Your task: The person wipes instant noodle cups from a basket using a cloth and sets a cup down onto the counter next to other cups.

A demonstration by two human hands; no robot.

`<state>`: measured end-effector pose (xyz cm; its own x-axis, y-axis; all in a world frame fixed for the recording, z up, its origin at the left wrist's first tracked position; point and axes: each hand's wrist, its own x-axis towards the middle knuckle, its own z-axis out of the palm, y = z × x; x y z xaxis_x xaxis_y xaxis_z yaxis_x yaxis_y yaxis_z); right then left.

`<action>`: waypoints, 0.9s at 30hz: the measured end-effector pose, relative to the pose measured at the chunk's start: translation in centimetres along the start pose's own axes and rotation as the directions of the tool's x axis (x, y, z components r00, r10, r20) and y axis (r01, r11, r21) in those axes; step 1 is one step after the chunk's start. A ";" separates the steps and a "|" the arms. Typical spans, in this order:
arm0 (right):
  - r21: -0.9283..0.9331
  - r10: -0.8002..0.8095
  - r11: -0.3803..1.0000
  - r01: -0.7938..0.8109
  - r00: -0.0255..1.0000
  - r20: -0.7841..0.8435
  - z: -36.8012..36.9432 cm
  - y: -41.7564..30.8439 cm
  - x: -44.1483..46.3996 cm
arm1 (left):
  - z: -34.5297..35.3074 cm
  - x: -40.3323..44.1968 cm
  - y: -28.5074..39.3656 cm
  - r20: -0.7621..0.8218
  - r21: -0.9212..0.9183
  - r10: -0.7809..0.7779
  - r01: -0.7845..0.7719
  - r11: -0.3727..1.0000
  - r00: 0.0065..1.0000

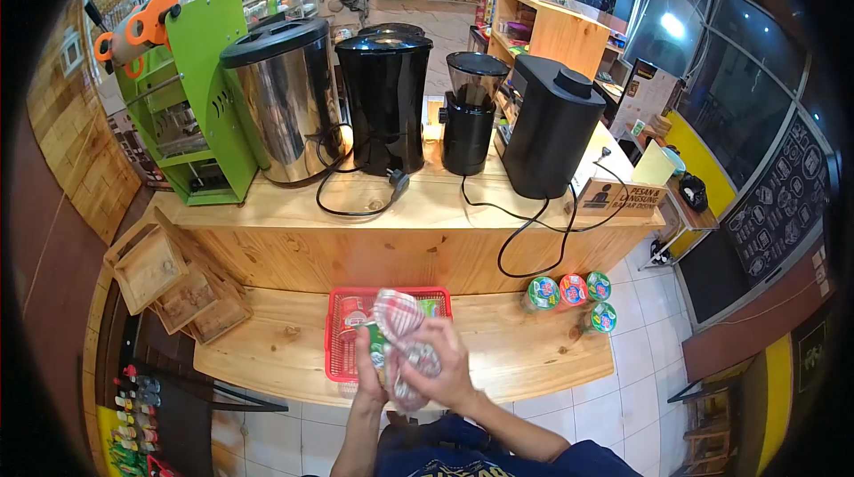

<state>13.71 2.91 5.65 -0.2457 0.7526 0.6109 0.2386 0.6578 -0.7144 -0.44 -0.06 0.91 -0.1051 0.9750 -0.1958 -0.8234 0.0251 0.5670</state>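
Note:
My left hand (367,368) is wrapped round the side of a green cup (377,351), most of it hidden by fingers and cloth. In my right hand (447,368) is a red-and-white checked cloth (398,312), bunched up and pressed against the cup. Both hands are close together above the near edge of a red plastic basket (329,339). Inside the basket lie a red cup (352,311) and something green (429,308), partly covered by the cloth. Several sealed cups (573,289) with green or red lids stand to the right on the lower wooden shelf (498,343).
On the upper counter are a green machine with orange rollers (187,94), a steel canister (280,103), a black appliance (387,103), a grinder (467,121) and a black machine (547,130). Loose cords (525,223) hang over its edge. A tiered wooden rack (178,286) stands left.

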 end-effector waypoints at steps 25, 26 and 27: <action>0.037 0.011 0.999 -0.009 0.999 -0.051 -1.8 -0.3 2.5 | 1.2 -0.3 -1.1 0.002 0.070 0.034 -0.034 0.997 0.999; 0.033 0.032 0.999 -0.030 0.997 -0.076 -2.2 -0.3 3.4 | 1.5 -0.7 -1.9 0.017 0.067 0.037 -0.038 0.997 0.999; 0.031 0.051 0.998 -0.048 0.994 -0.099 -2.5 -0.3 3.8 | 1.5 -1.0 -2.3 0.033 0.063 0.042 -0.044 0.997 0.999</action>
<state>15.01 5.69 9.03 -0.1388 0.7844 0.6045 0.2204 0.6196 -0.7534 2.44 -0.73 0.98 -0.1216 0.9818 -0.1456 -0.7809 -0.0041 0.6246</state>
